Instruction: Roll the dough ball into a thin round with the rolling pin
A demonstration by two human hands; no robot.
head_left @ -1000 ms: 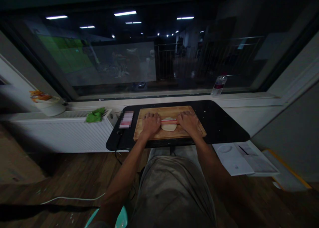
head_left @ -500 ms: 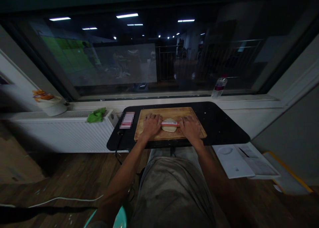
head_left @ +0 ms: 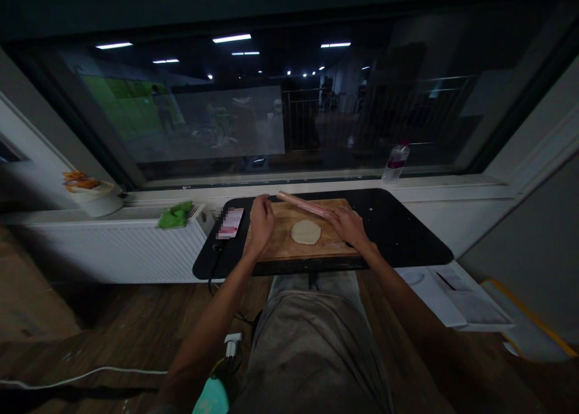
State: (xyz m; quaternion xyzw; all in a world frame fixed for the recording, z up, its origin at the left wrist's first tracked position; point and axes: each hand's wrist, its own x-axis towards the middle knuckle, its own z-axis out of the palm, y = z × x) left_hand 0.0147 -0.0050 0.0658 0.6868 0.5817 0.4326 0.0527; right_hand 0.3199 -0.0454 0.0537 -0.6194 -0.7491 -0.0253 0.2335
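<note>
While the dough disc (head_left: pixel 306 231) lies bare on the board (head_left: pixel 280 245), right hand (head_left: pixel 347 226) fingers clamped on the rolling pin (head_left: pixel 304 205), left hand (head_left: pixel 261 216) fingers curled together.

left hand (head_left: pixel 261 220): curled, wrist raised | right hand (head_left: pixel 347 226): fingers closed

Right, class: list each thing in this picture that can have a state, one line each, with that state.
Dough: flattened round, lying on the board.
Rolling pin: lifted off the dough, slanted, in the right hand.
Left hand: resting on the cutting board.
Bottle: upright on the sill.
</note>
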